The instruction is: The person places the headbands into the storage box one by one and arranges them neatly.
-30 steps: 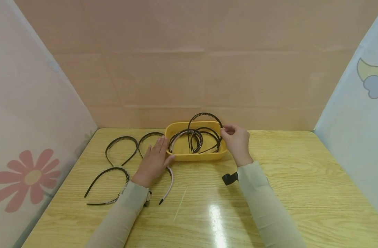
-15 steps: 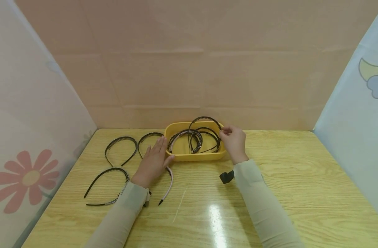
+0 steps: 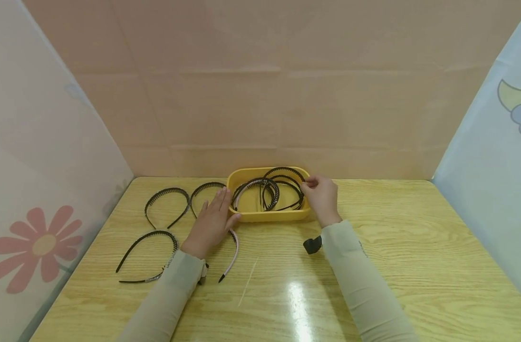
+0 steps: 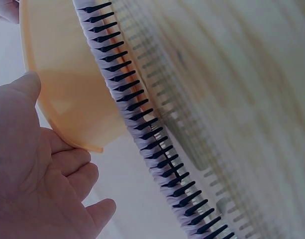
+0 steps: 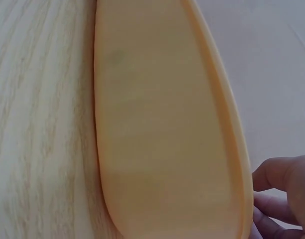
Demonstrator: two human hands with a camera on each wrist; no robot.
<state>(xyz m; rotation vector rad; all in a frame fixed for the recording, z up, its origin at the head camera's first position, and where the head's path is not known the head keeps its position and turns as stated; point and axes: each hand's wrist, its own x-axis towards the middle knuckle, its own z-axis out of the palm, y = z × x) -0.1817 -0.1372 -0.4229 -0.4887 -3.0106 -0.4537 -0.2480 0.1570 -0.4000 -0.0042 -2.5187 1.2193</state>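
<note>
A yellow plastic bin (image 3: 269,217) stands on the table against the back wall, with several black toothed headbands and one with a pink band piled inside. My right hand (image 3: 323,198) is at its right end, thumb and forefinger pinching the side of a black headband (image 3: 282,168), whose arch leans at the bin's back rim. The left hand (image 3: 210,223) lies along the left end, its fingers extended against the wall; in the left wrist view the fingertips touch the rim. A pink toothed headband (image 4: 137,117) crosses close in front of that camera. In the right wrist view the bin hides part of the fingers.
Left of the bin, several headbands lie on the wooden table (image 3: 414,247): one black (image 3: 166,190), another black (image 3: 209,184) partly under the left hand, one with a patterned side (image 3: 147,233), and the pink one (image 3: 235,254) below the left wrist.
The right hand has moved slightly left and lowered the pinched headband; its arch has dropped from above the back rim to about rim level. The left hand has stayed put.
</note>
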